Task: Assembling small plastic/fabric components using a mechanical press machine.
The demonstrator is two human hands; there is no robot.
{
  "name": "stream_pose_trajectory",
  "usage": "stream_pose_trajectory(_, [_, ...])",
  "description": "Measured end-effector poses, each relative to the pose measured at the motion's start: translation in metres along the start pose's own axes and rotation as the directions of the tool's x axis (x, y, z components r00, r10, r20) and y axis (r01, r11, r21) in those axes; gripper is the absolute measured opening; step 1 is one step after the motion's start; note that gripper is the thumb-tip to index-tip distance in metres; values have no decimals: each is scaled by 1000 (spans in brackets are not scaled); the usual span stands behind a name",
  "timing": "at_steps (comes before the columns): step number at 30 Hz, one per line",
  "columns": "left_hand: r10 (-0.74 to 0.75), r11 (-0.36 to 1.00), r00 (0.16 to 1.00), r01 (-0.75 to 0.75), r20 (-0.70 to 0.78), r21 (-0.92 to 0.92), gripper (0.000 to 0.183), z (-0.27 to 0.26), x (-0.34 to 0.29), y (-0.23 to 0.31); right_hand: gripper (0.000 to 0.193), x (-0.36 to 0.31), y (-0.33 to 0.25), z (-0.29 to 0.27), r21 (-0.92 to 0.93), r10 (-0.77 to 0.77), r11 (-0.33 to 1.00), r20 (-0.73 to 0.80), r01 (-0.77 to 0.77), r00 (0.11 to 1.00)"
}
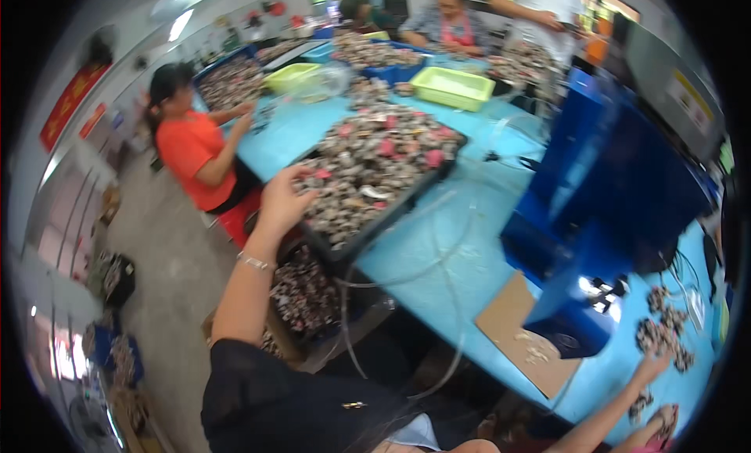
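Reaching step — left hand (pixel 283 199) spreads its fingers over the small grey-pink parts (pixel 375 159) heaped in the black tray (pixel 344 253), not yet gripping any; next calls for closing on a handful. Right hand (pixel 653 367) rests loose beside a smaller pile (pixel 661 328) — light-blue table (pixel 446 257), busy workshop.

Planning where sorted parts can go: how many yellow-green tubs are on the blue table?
2. One yellow-green tub sits at the far side behind the heaped black tray; the other is further left, near the person in orange. More may be hidden behind piles.
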State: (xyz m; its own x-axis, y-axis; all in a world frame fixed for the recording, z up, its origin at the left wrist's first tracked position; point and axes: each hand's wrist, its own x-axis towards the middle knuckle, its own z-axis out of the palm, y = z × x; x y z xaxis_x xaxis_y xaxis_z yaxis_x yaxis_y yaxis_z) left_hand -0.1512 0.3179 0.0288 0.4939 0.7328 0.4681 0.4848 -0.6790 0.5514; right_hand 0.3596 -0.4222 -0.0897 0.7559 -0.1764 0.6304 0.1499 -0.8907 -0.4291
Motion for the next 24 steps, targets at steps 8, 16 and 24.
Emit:
stream_pose_trajectory(8, [165,921,724,-356,670,159,31,15,12,-18,27,-189,-165,-95,553,-4,830,-129,76,992])
stream_pose_trajectory(16, [90,947,906,51,414,-318,16,5,5,6,11,-318,-284,-147,736,-387,653,124,176,914])
stream_pose_trajectory(24, [414,181,850,275,327,-944,23,71,-136,113,17,-306,-384,-172,707,-295,193,703,-680,647])
